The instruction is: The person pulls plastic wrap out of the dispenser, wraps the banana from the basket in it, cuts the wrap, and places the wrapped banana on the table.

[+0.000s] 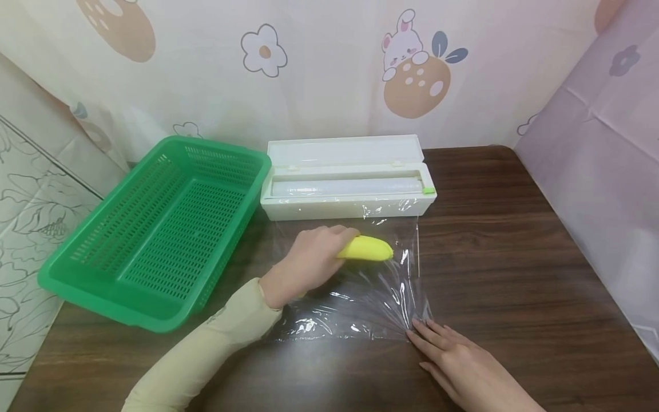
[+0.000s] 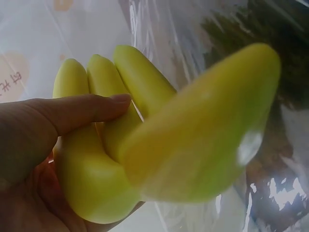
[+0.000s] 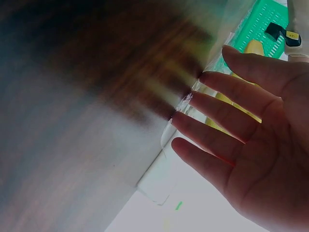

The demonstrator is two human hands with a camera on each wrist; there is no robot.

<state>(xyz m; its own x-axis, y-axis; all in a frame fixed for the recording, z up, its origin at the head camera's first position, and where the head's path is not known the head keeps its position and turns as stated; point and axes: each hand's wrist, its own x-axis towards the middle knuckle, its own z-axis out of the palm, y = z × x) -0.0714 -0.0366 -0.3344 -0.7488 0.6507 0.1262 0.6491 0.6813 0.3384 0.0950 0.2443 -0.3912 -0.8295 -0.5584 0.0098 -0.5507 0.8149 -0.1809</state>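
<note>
My left hand (image 1: 310, 258) grips a bunch of yellow bananas (image 1: 366, 249) above a sheet of cling film (image 1: 355, 312). In the left wrist view the thumb lies across several smooth bananas (image 2: 203, 140), greenish at one end. The sheet runs from the dispenser box (image 1: 345, 208) toward the front of the table, with creases fanning out to its near right corner. There my right hand (image 1: 458, 357) touches the film with its fingertips, fingers straight and slightly spread. The right wrist view shows that palm (image 3: 270, 145); whether the fingers pinch any film is hidden.
At the left stands a green plastic basket (image 1: 198, 240) with slotted sides. Behind the film, the box's white lid (image 1: 345, 151) is raised and a film roll (image 1: 345, 187) lies inside. A patterned curtain (image 1: 329, 86) hangs behind the dark wooden table (image 1: 504, 252).
</note>
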